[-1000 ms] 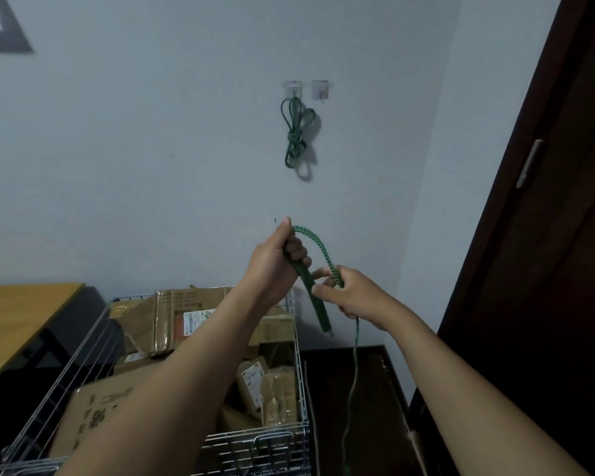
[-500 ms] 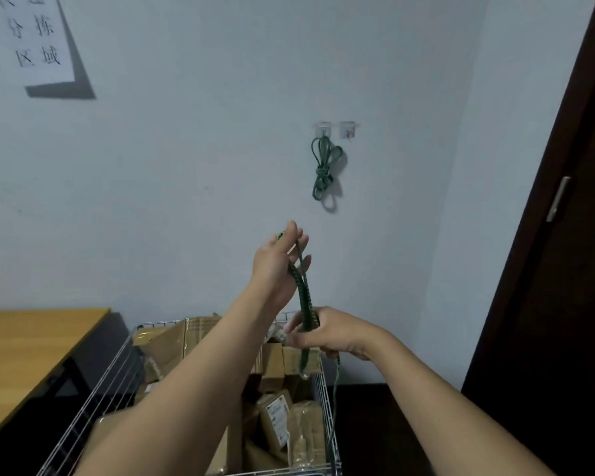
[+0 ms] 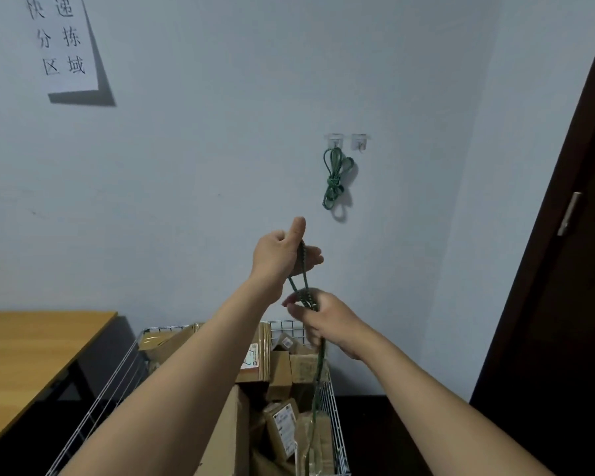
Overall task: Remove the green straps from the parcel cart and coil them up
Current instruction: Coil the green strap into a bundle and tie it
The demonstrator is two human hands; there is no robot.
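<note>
A green strap [image 3: 302,269] runs in a narrow loop between my two hands, held up in front of the wall. My left hand [image 3: 279,255] grips the top of the loop with the thumb raised. Just below it, my right hand [image 3: 318,319] pinches the strap's lower part. The free tail [image 3: 318,379] hangs down from my right hand into the wire parcel cart [image 3: 334,417], which is full of cardboard parcels. A second green strap [image 3: 334,176], coiled and knotted, hangs from a clear wall hook [image 3: 334,140].
An empty second hook [image 3: 360,140] is beside the first. A wooden table [image 3: 24,348] stands at the left, a dark door [image 3: 564,286] with a metal handle at the right. A paper sign [image 3: 61,42] is stuck high on the wall.
The view has tilted upward, showing more wall and the sign. My right hand dropped below my left and the arched strap has been drawn into a narrow vertical loop.
</note>
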